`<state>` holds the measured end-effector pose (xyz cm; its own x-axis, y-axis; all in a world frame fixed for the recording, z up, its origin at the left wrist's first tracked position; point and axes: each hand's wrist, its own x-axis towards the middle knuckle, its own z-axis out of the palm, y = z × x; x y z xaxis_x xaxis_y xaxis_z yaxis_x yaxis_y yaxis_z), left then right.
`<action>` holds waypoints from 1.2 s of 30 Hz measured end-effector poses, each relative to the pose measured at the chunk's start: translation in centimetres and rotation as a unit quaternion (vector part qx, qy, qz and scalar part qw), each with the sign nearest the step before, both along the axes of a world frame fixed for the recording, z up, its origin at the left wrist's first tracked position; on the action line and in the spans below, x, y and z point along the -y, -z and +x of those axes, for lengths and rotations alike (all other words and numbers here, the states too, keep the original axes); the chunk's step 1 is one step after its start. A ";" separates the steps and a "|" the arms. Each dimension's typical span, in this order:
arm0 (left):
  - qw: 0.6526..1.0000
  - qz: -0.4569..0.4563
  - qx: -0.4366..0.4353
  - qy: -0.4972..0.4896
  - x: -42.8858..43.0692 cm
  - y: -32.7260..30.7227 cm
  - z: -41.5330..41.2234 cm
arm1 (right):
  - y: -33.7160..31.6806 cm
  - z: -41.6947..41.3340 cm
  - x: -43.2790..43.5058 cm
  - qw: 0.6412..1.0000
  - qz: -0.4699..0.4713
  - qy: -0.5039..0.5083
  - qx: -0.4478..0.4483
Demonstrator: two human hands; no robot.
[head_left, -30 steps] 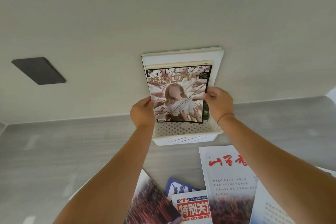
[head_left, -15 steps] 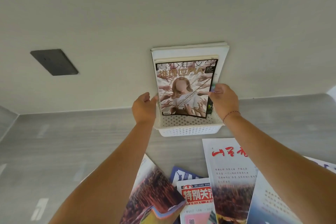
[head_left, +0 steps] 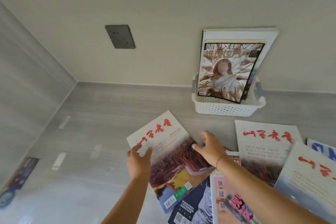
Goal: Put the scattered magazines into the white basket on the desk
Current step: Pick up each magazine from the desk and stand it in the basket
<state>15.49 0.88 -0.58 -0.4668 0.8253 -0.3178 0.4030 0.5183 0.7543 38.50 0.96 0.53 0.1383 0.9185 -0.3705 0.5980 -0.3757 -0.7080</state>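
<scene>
The white basket stands against the wall at the far right, with several magazines upright in it; the front one has a figure on its cover. A white magazine with red characters and a reddish photo lies tilted on the desk before me. My left hand rests on its left edge, fingers apart. Fingers spread, my right hand hovers over its right edge. More magazines lie scattered to the right, including another red-lettered one, a third, and a pink-covered one.
A dark wall socket sits on the back wall at left. A grey side panel closes off the left, with a dark magazine near its bottom. The grey desk surface stretches left of the pile.
Both hands let go of the figure-cover magazine, which now stands in the basket, and drew back down to the tilted red-lettered magazine. The view swung left and down.
</scene>
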 end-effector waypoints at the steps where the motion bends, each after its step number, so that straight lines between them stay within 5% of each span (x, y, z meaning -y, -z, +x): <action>1: 1.000 -0.017 0.004 -0.026 1.2 0.5 -0.8 | 0.3 -0.8 0.5 1.000 -0.008 -0.008 0.006; 13: 0.960 -0.065 0.237 -0.137 4.1 0.3 -3.4 | 1.1 -3.3 2.7 0.998 -0.008 -0.057 0.034; 19: 0.936 0.002 0.353 0.015 3.7 -0.5 -2.7 | 1.7 -3.2 2.6 0.998 -0.022 -0.044 -0.042; 24: 0.891 0.059 0.432 0.129 3.1 -2.8 -3.1 | 0.9 -2.3 1.3 0.979 -0.021 0.044 -0.198; 32: 0.946 0.074 0.278 0.149 -1.4 -7.0 -2.3 | -3.1 1.6 -0.4 0.982 0.061 0.029 -0.175; 36: 0.945 0.104 0.246 0.190 -5.1 -10.2 0.8 | -7.3 5.4 -2.3 0.972 0.167 0.033 -0.163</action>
<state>16.31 5.95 9.62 0.0383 0.9723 -0.2307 0.1043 0.2257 0.9686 43.90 3.27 7.82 0.1271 0.9880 -0.0882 0.3036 -0.1234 -0.9448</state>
